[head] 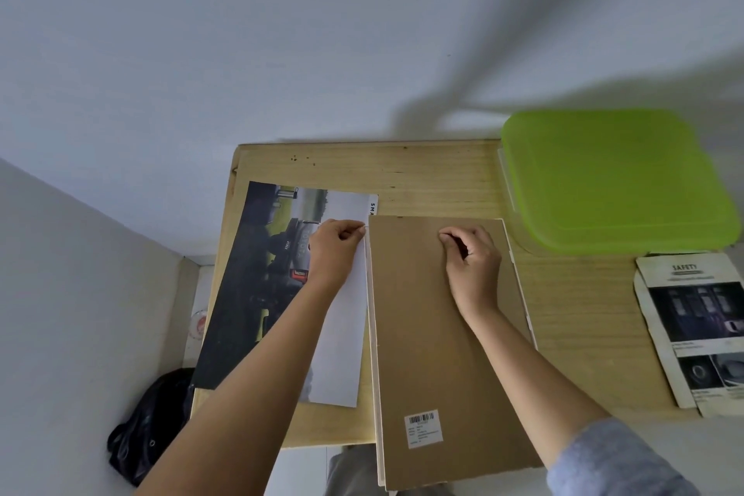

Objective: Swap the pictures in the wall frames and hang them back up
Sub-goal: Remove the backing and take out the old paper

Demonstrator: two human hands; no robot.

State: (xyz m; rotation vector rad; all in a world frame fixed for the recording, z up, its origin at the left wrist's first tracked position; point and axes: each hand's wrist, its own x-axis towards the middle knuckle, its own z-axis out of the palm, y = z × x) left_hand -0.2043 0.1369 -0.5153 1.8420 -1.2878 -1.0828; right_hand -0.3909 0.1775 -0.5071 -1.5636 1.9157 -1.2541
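A picture frame (426, 334) lies face down on the wooden table (443, 177), its brown backing board up, a barcode sticker (422, 428) near its close end. My left hand (336, 250) pinches the frame's upper left edge with thumb and fingertips. My right hand (469, 254) rests on the backing board near its far end, fingers curled down onto it. To the left of the frame a car picture (265, 278) lies face up, partly under my left forearm.
A lime green plastic lid (616, 181) sits at the table's back right. A printed "SAFETY" leaflet (696, 326) lies at the right edge. A black bag (153, 431) is on the floor at the left. The wall runs behind the table.
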